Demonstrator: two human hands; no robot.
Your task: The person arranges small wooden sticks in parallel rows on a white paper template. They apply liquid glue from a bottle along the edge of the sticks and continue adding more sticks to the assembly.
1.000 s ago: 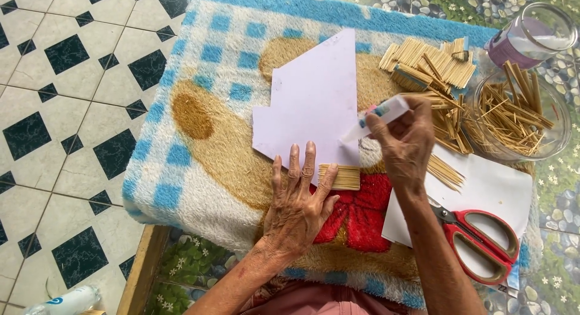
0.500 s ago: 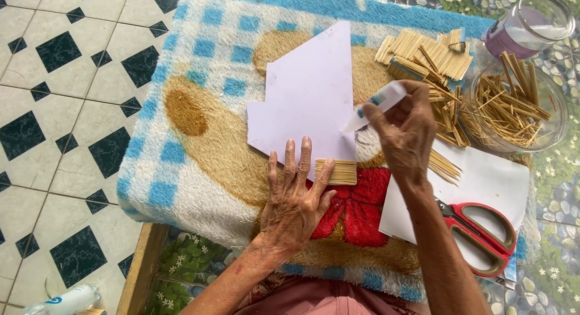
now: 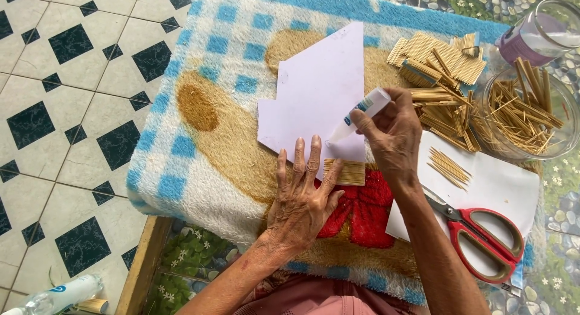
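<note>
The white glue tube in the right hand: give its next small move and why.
Probably squeeze a line of glue along the house-shaped white card beside the glued row of sticks: the white glue tube points nozzle-down there, and the left hand pins the card flat.

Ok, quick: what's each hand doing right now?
Left hand: open, flat, fingers pressing the white card beside the stick panel.
Right hand: closed on the glue tube, tip on the card.

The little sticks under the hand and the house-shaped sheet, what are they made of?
The row of sticks looks like bare wood or bamboo: pale tan, matt, thin and straight, like toothpicks. The house-shaped sheet seems to be thin card or paper: flat, smooth, very pale lilac-white, with clean cut edges. The left hand presses on it.
</note>
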